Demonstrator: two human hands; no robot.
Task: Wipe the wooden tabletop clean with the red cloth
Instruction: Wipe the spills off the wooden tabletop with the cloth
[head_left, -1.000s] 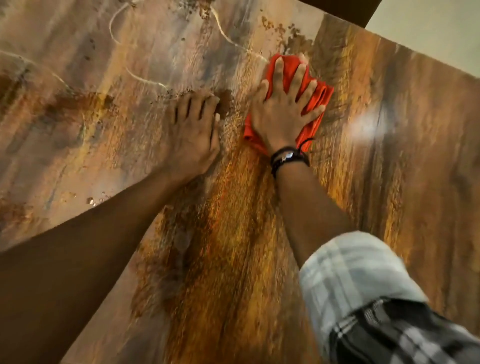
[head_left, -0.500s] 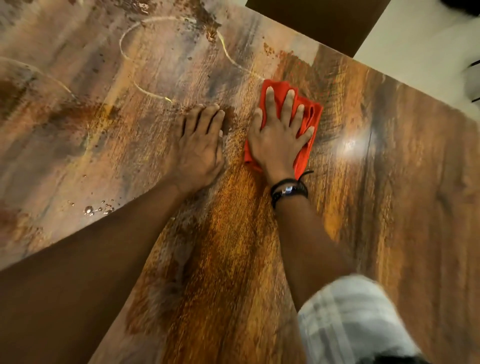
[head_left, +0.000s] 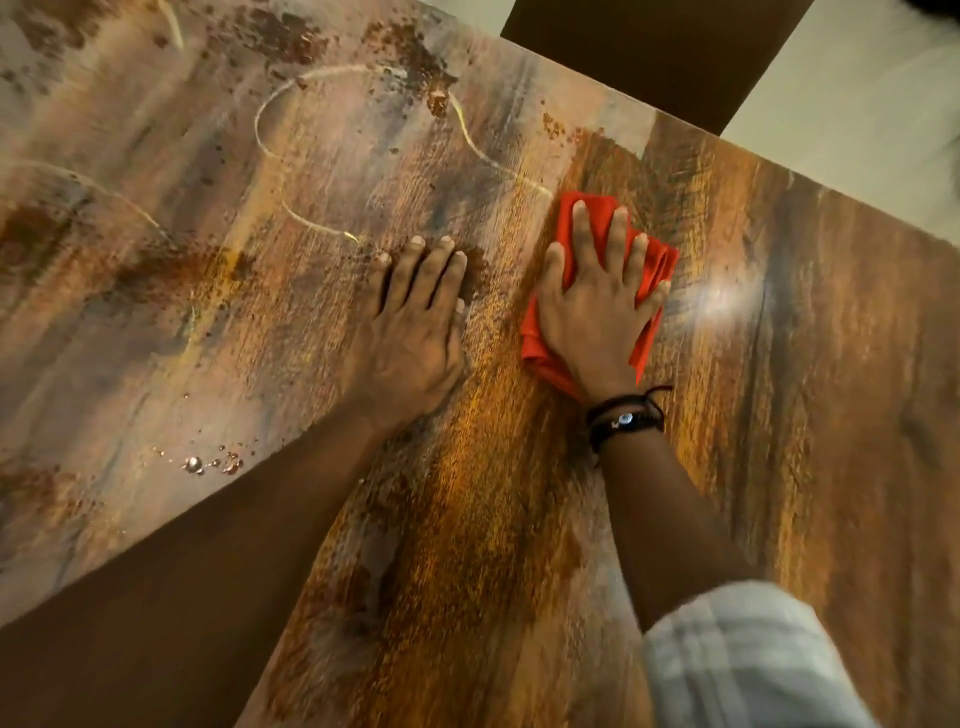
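Wood grain in streaks of orange, brown and grey fills nearly the whole view — the wooden tabletop (head_left: 519, 545), glossy enough to carry a white glare patch at the right. On it, toward the far edge, lies the red cloth (head_left: 655, 265), folded and pressed flat under the right hand (head_left: 597, 306). That hand lies palm down with its fingers (head_left: 582, 228) spread across the fabric; it presses rather than clenches, and red shows beyond the fingertips, to the right of the little finger and below the heel of the palm. A dark wristband (head_left: 626, 422) with a small pale bead circles the wrist, and a pale checked sleeve (head_left: 737, 660) covers the forearm near the bottom edge.

Just beside the cloth, not touching it, the left hand (head_left: 415, 332) rests flat on the bare wood, fingers together, holding nothing.

Outward from the hands, the surface to the left is dull and dirty: a thin pale curved line (head_left: 363, 130) loops across it, rust-coloured specks (head_left: 426, 57) scatter near the far edge, and a few small droplets (head_left: 208, 462) sit beside the left forearm. Beyond the table's far edge stand a dark brown panel (head_left: 649, 47) and a pale floor (head_left: 857, 104). No container or readable writing shows anywhere.
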